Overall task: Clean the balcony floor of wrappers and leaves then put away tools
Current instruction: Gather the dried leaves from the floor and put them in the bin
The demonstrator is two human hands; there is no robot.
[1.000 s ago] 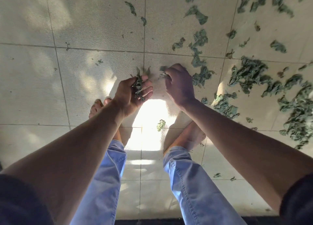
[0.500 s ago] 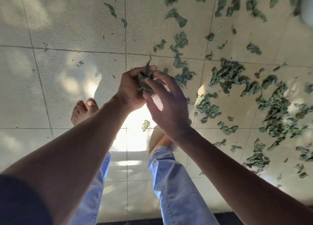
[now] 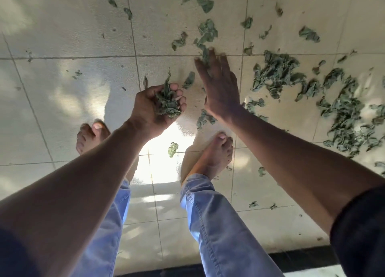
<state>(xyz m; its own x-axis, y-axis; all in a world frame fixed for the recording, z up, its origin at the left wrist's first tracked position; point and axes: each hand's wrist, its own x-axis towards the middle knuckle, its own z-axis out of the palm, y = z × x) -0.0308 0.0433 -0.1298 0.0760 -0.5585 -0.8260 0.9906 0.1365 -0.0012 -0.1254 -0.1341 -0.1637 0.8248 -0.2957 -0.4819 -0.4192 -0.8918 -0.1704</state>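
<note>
We note our left hand [image 3: 155,107] cupped palm-up, fingers curled round a clump of leaves [image 3: 166,101], our right hand [image 3: 218,87] flat with straight fingers reaching onto leaves [image 3: 341,110] scattered toward the floor's [image 3: 62,47] far right edge.

Left hand [image 3: 158,107] cupped, right hand [image 3: 220,89] flat

This looks like an outdoor part of a home, a balcony or terrace. The floor [image 3: 68,37] is laid in large pale square tiles with grey grout lines, dappled by sunlight and soft shadow. Dry green leaves [image 3: 341,114] lie scattered across it, thickest toward the right edge. A person stands on it with bare feet [image 3: 212,153].
</note>
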